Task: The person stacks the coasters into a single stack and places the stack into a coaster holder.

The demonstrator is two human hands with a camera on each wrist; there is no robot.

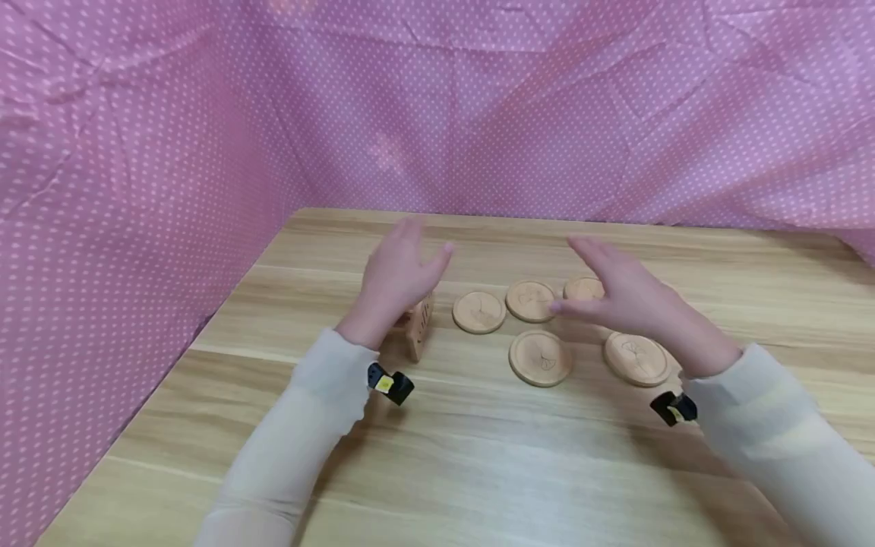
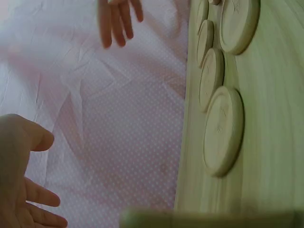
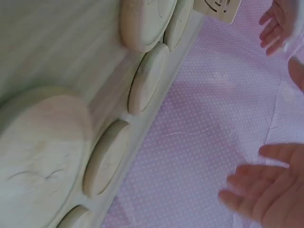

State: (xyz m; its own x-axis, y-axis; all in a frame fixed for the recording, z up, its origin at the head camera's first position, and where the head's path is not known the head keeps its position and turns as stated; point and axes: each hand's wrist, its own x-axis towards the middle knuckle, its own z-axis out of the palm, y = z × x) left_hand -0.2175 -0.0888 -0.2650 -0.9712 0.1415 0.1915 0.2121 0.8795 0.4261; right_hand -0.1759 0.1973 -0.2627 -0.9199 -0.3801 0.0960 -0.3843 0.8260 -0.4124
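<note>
Several round wooden coasters with raised rims and engraved leaf-like lines lie on the table, among them a left one (image 1: pixel 479 312), a front middle one (image 1: pixel 541 358) and a front right one (image 1: pixel 636 358). My left hand (image 1: pixel 399 270) hovers with fingers extended and thumb spread, holding nothing. Partly hidden behind that wrist stands a wooden holder (image 1: pixel 420 328) with slots cut in its side. Over the right-hand coasters my right hand (image 1: pixel 625 296) is raised, its fingers straight and thumb apart. The right wrist view shows that palm (image 3: pixel 273 190) with nothing in it.
The wood-grain table (image 1: pixel 478 471) ends at the back and left against a pink dotted cloth (image 1: pixel 444 114). Small black wrist cameras hang below both sleeves. A blurred wooden edge (image 2: pixel 209 219) crosses the bottom of the left wrist view.
</note>
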